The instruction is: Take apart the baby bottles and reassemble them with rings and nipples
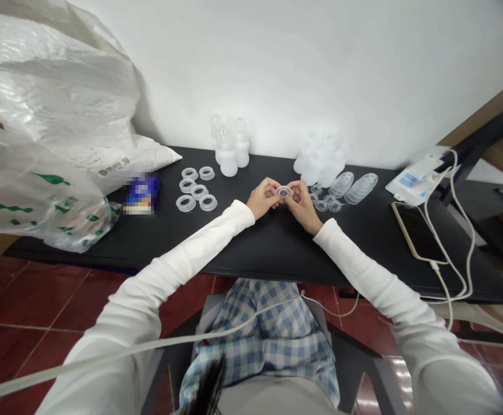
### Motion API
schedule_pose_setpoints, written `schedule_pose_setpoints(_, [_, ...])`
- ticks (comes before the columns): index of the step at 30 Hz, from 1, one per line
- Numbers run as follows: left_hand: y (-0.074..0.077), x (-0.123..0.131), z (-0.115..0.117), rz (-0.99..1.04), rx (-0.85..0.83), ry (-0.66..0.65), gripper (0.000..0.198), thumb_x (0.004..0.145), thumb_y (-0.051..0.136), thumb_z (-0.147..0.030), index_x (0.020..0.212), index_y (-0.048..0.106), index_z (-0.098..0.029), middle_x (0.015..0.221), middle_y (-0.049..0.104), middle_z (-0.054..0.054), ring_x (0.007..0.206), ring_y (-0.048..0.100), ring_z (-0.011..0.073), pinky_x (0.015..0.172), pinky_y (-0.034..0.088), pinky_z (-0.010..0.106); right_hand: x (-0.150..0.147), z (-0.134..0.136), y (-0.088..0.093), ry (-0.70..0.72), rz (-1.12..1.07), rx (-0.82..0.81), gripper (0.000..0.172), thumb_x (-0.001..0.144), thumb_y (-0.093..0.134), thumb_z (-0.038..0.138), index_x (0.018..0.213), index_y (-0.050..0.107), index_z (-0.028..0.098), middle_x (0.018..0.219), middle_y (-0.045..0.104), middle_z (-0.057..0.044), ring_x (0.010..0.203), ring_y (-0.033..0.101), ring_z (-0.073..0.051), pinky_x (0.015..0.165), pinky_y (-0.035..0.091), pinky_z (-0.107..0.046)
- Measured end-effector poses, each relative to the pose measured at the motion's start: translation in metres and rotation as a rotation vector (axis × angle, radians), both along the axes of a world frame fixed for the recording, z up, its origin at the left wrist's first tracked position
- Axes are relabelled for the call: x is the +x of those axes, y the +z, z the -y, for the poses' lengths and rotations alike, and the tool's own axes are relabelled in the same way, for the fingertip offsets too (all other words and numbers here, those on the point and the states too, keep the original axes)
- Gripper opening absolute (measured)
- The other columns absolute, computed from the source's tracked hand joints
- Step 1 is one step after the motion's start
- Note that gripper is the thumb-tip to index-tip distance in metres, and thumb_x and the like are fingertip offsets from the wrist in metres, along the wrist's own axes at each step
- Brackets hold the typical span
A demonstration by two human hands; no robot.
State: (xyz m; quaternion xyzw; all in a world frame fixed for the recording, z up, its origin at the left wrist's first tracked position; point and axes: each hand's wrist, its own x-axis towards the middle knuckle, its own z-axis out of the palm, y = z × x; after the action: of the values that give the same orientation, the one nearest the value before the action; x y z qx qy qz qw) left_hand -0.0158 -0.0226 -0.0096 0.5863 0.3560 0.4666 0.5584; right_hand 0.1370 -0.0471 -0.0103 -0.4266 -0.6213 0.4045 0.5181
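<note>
A translucent bottle collar ring (284,191) is pinched between both hands above the black table. My left hand (263,199) grips its left side, and my right hand (302,206) closes on its right side. Several similar collar rings (199,192) lie to the left of my hands. Just right of my right hand are several small clear nipples (333,204), partly hidden by the fingers. Beside them lie two nested stacks of clear domed caps (360,189). Behind, three capped white baby bottles (229,153) stand against the wall, with a cluster of white bottles (321,155) farther right.
Large plastic bags (52,104) fill the left end of the black table (272,253). A blurred blue packet (142,194) lies near them. At the right are a phone (419,233), a white power strip (413,180) and looping white cables; one cable crosses above my lap.
</note>
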Motion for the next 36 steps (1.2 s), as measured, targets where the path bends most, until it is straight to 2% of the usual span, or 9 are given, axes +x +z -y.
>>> schedule_pose_setpoints(4, [0.000,0.001,0.000,0.020,-0.001,0.000,0.027,0.078,0.077,-0.017,0.090,0.052,-0.018,0.061,0.057,-0.010,0.049,0.057,0.0041,0.049,0.044,0.015,0.002,-0.001,-0.002,0.014,-0.012,-0.016,0.049,0.079,0.073,0.063,0.096,0.045,0.027,0.074,0.047,0.006,0.061,0.046,-0.011,0.051,0.037,-0.024])
schedule_pose_setpoints(9, [-0.001,0.000,-0.002,0.042,-0.034,-0.027,0.026,0.085,0.075,-0.026,0.091,0.051,-0.018,0.061,0.060,-0.008,0.051,0.061,0.0081,0.051,0.046,0.020,0.005,-0.003,-0.003,0.011,-0.011,-0.024,0.051,0.080,0.068,0.069,0.097,0.047,0.026,0.074,0.051,0.005,0.058,0.047,-0.010,0.053,0.039,-0.026])
schedule_pose_setpoints(16, [0.002,-0.002,0.001,-0.031,0.011,0.009,0.030,0.086,0.073,-0.033,0.083,0.047,-0.019,0.057,0.059,-0.008,0.045,0.055,0.0058,0.045,0.041,0.017,0.004,-0.003,-0.001,-0.018,0.004,0.008,0.051,0.079,0.068,0.072,0.090,0.048,0.026,0.064,0.048,0.007,0.050,0.044,-0.009,0.048,0.035,-0.025])
schedule_pose_setpoints(25, [0.009,-0.001,0.007,-0.124,0.042,0.043,0.025,0.088,0.068,-0.028,0.079,0.045,-0.020,0.055,0.057,-0.009,0.043,0.050,0.0042,0.043,0.035,0.016,0.001,0.002,0.003,0.002,-0.100,-0.069,0.049,0.076,0.076,0.065,0.083,0.047,0.025,0.061,0.054,0.008,0.048,0.043,-0.008,0.046,0.031,-0.024])
schedule_pose_setpoints(31, [0.010,-0.005,0.005,-0.151,0.098,0.054,0.026,0.086,0.069,-0.026,0.078,0.045,-0.021,0.055,0.055,-0.010,0.044,0.049,0.0041,0.048,0.039,0.018,-0.001,0.003,0.002,0.006,-0.059,-0.012,0.048,0.078,0.072,0.067,0.085,0.049,0.026,0.062,0.052,0.008,0.052,0.045,-0.009,0.048,0.034,-0.025])
schedule_pose_setpoints(36, [0.008,-0.005,0.004,-0.100,0.088,0.030,0.027,0.086,0.070,-0.033,0.083,0.046,-0.021,0.058,0.056,-0.009,0.045,0.052,0.0049,0.044,0.038,0.017,-0.001,0.002,0.002,-0.034,-0.040,0.005,0.048,0.081,0.067,0.070,0.089,0.052,0.025,0.066,0.055,0.007,0.052,0.046,-0.008,0.049,0.036,-0.025])
